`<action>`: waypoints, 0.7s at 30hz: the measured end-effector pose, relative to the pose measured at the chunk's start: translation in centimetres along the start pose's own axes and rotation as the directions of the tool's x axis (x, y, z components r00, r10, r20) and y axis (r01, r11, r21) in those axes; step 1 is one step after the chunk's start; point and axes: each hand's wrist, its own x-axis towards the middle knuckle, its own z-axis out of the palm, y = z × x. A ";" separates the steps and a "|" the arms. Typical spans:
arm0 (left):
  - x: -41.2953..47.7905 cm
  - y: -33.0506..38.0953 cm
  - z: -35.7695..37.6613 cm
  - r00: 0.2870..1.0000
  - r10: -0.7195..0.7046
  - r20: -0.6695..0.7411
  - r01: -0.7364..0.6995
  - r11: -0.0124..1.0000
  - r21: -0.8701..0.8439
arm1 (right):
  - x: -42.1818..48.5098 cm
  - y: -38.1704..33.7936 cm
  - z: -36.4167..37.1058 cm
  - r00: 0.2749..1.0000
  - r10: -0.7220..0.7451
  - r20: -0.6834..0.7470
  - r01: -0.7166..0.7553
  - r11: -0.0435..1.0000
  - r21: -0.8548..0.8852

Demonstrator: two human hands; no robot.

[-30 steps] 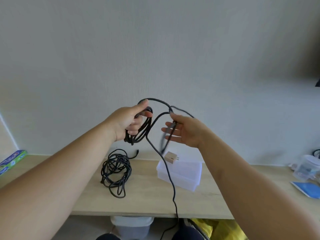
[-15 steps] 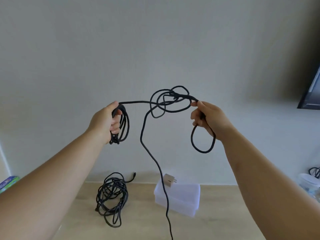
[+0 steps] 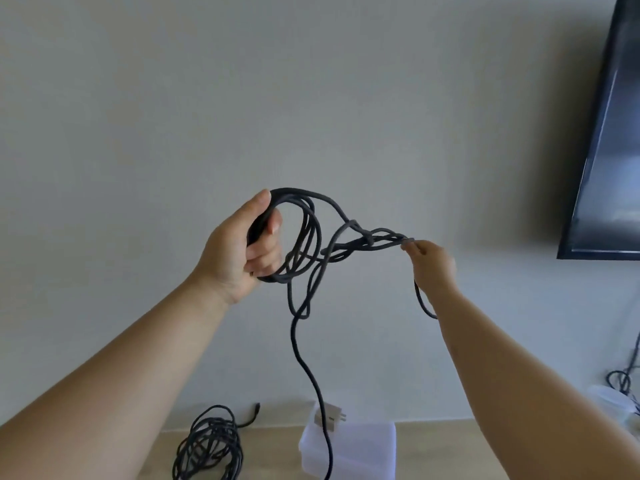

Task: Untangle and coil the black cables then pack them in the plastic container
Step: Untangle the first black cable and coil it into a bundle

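My left hand [image 3: 242, 247] grips a bundle of coiled loops of a black cable [image 3: 304, 244], raised in front of the wall. A knot of tangled loops runs from the coil rightward to my right hand [image 3: 433, 265], which pinches the cable there. A small loop hangs below that hand. One long strand drops from the tangle down past the translucent plastic container [image 3: 360, 448] on the wooden table. A second black cable [image 3: 211, 441] lies in a loose heap on the table, left of the container.
A small beige plug adapter [image 3: 330, 415] sits at the container's back edge. A dark wall screen [image 3: 609, 140] hangs at the upper right. At the far right are a clear jar [image 3: 613, 400] and more thin cables by the wall.
Both hands have come closer together, and the tangle between them has pulled tighter and flatter. The camera has tilted up, showing less of the table.
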 end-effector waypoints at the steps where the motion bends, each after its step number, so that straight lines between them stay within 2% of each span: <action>1: 0.0 0.2 0.1 1.000 0.014 0.005 -0.014 1.000 -0.022 | -0.2 0.7 0.3 0.999 0.042 0.005 -0.042 0.997 0.071; 3: -0.2 0.3 0.1 1.000 0.022 0.000 -0.022 0.999 -0.031 | -0.6 2.0 1.0 0.991 0.135 0.022 -0.136 0.968 0.209; 5: -0.5 0.0 -0.1 1.000 0.003 -0.027 -0.004 0.999 -0.043 | -1.1 3.0 1.8 0.978 0.188 0.090 -0.203 0.957 0.208; 6: -0.7 -0.3 -0.3 0.999 -0.016 -0.049 0.013 0.999 -0.048 | -1.4 3.4 2.3 0.968 0.188 0.168 -0.211 0.969 0.131; 8: -0.9 -1.0 -0.3 0.994 -0.053 -0.096 0.051 0.998 -0.025 | -2.7 3.6 3.4 0.926 0.169 0.339 -0.094 0.969 -0.227; 9: -1.0 -1.4 -0.2 0.990 -0.072 -0.119 0.071 0.997 -0.010 | -3.4 3.6 4.0 0.925 0.143 0.353 -0.008 0.934 -0.358; 10: -1.1 -2.0 0.0 0.985 -0.092 -0.143 0.091 0.996 -0.009 | -4.1 3.9 4.8 0.940 0.094 0.328 0.043 0.922 -0.386; 11: -1.1 -2.5 0.3 0.979 -0.108 -0.171 0.106 0.994 -0.019 | -5.0 3.8 5.4 0.954 0.061 0.295 0.042 0.942 -0.332; 13: -0.9 -3.7 0.5 0.955 -0.146 -0.258 0.140 0.989 -0.041 | -6.7 3.3 6.4 0.975 0.065 0.215 -0.058 0.998 -0.038; 15: -0.7 -4.7 0.4 0.909 -0.188 -0.372 0.170 0.982 -0.082 | -8.5 2.1 6.4 0.975 0.149 0.167 -0.190 0.945 0.265; 17: -0.5 -5.6 -0.1 0.864 -0.216 -0.454 0.170 0.975 -0.140 | -10.5 0.6 5.6 0.991 0.127 0.048 -0.136 0.943 0.303; 18: -0.5 -6.0 -0.3 0.851 -0.224 -0.475 0.168 0.973 -0.157 | -11.6 -0.3 5.1 0.994 0.089 0.061 -0.104 0.943 0.318; 19: -0.5 -6.5 -0.5 0.841 -0.230 -0.490 0.171 0.972 -0.163 | -12.6 -1.1 4.9 0.984 0.055 0.171 -0.117 0.918 0.379; 20: -0.6 -7.0 -0.4 0.834 -0.235 -0.499 0.179 0.971 -0.159 | -13.7 -1.9 4.8 0.931 0.014 0.366 -0.190 0.873 0.449; 21: -0.6 -7.4 -0.1 0.830 -0.238 -0.505 0.187 0.971 -0.150 | -14.6 -2.5 4.9 0.826 -0.041 0.563 -0.275 0.842 0.465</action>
